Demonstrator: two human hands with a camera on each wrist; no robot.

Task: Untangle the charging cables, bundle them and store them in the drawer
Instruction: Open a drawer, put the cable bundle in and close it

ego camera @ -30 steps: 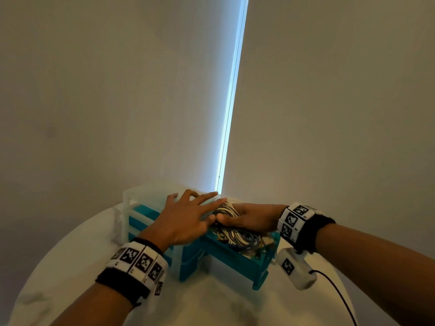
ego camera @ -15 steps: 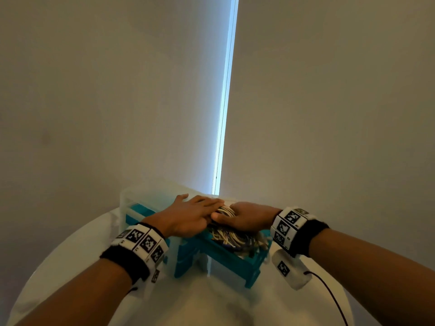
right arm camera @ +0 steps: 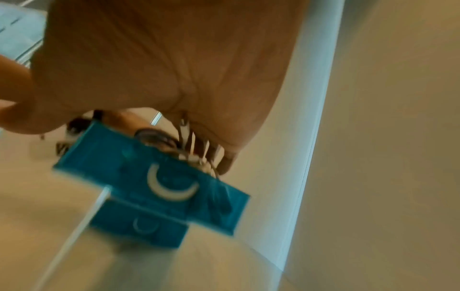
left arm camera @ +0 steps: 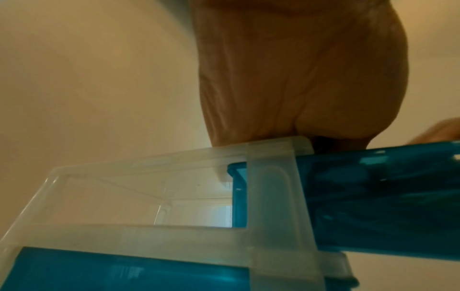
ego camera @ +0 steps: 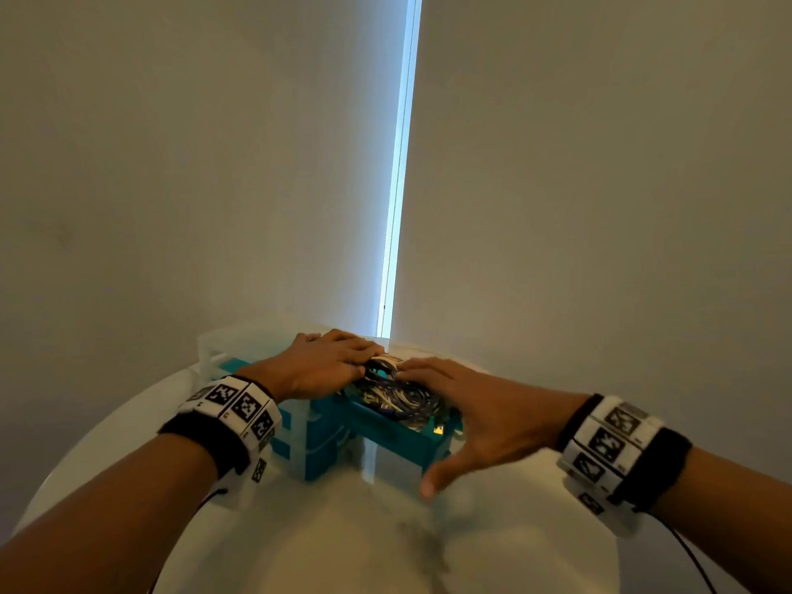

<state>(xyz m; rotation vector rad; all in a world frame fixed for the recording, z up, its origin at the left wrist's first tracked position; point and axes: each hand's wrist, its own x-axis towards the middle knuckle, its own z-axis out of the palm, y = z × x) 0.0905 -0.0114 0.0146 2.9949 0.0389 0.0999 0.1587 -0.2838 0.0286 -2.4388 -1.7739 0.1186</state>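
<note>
A bundle of black and white charging cables (ego camera: pixel 396 396) lies in the pulled-out top teal drawer (ego camera: pixel 398 439) of a small translucent drawer unit (ego camera: pixel 214 349). My left hand (ego camera: pixel 338 360) lies flat, fingers straight, across the unit's top and the far edge of the cables. My right hand (ego camera: pixel 450 400) hovers spread over the cables and the drawer's right front corner, thumb hanging down in front. The right wrist view is blurred; it shows the drawer front (right arm camera: pixel 119 157) with a white crescent handle and cables (right arm camera: pixel 159 137) under the palm. The left wrist view shows the drawer (left arm camera: pixel 385 206) sticking out of the frame (left arm camera: pixel 271 196).
The unit stands at the far side of a round white table (ego camera: pixel 343 550), close to a pale wall with a bright vertical slit (ego camera: pixel 398 165). Lower teal drawers (ego camera: pixel 317 456) sit pushed in. A thin black wire (ego camera: pixel 685 550) trails from my right wrist band.
My right hand has drawn back toward me from on top of the cables and spread its fingers over the drawer's front. My left hand stays on the unit and cables.
</note>
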